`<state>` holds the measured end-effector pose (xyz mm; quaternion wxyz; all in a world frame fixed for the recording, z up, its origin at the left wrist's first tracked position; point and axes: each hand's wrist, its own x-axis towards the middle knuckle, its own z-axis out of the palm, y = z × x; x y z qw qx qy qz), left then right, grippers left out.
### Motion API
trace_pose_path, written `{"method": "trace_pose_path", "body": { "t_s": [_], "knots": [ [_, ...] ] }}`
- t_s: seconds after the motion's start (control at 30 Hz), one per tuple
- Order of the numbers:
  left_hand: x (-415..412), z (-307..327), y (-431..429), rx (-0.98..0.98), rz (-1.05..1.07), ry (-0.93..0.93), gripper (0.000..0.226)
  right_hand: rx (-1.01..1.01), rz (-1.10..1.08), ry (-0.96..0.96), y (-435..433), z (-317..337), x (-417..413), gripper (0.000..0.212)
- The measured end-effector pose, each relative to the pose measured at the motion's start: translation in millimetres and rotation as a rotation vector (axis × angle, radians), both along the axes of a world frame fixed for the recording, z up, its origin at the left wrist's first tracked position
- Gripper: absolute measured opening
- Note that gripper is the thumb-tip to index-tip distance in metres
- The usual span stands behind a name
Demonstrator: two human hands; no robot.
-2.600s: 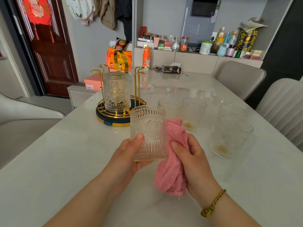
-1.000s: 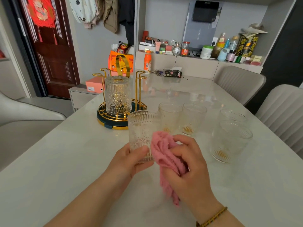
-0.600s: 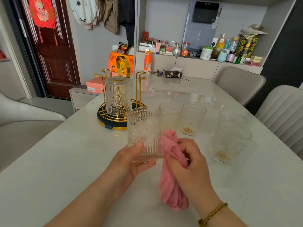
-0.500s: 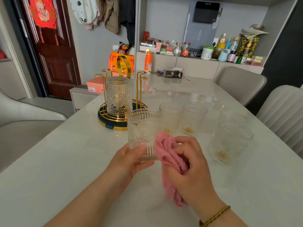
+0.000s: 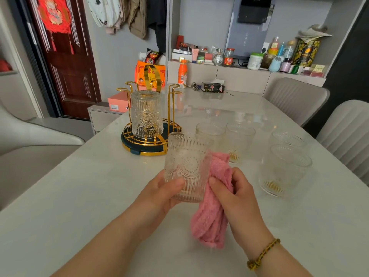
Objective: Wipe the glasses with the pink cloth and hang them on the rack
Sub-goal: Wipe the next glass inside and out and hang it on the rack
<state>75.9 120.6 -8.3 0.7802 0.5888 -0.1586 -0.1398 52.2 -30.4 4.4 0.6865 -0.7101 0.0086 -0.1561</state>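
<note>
Centrally, low in the frame, the left hand [image 5: 162, 191] grips an upright glass [image 5: 186, 166]; the right hand [image 5: 237, 193] clutches the pink cloth [image 5: 213, 216] against its side.

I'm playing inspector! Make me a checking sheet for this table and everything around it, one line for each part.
Surface: pale table, shiny at the far end.
Job's things: held glass upright above the table; pink cloth against its side; racked glass upside down on the rack; four glasses standing on the table.
Clutter: bottle, keys and tissue pack at the far edge.
Hands: left hand grips the held glass; right hand grips the cloth.
Cables: nothing seen on the table.
Surroundings: chairs beside the table, door, crowded shelf.
</note>
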Motion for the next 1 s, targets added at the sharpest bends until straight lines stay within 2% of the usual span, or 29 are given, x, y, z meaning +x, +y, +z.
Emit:
{"method": "trace_pose_path", "body": {
  "t_s": [0.17,0.27,0.37,0.43,0.53,0.7,0.77,0.87,1.0],
  "knots": [
    [1,-2,4,0.079,-0.008,-0.024,0.109,0.103,0.002,-0.002,3,-1,-3,0.015],
    [1,-1,2,0.122,0.068,-0.05,0.105,0.123,0.0,-0.035,1,0,-4,0.017],
    [4,-1,-2,0.058,0.199,0.006,0.071,0.062,-0.001,-0.137,0,2,-5,0.014],
    [3,0,-4,0.034,0.198,0.047,0.062,-0.045,-0.028,-0.194,0,1,-4,0.013],
    [0,-5,-10,0.081,0.15,0.029,0.071,-0.158,-0.074,-0.247,1,-3,-2,0.012],
    [4,-9,-5,0.139,0.15,-0.013,0.096,-0.332,-0.033,-0.388,5,-1,-6,0.012],
    [4,-8,-2,0.115,0.124,-0.017,0.1,-0.301,-0.069,-0.404,1,2,-5,0.01],
    [-1,-7,-6,0.067,0.03,-0.012,0.11,-0.146,-0.103,-0.308,-9,2,0,0.01],
    [0,-4,-8,-0.103,0.025,0.057,0.108,-0.11,0.008,-0.144,-6,-4,1,0.01]
  ]
}}
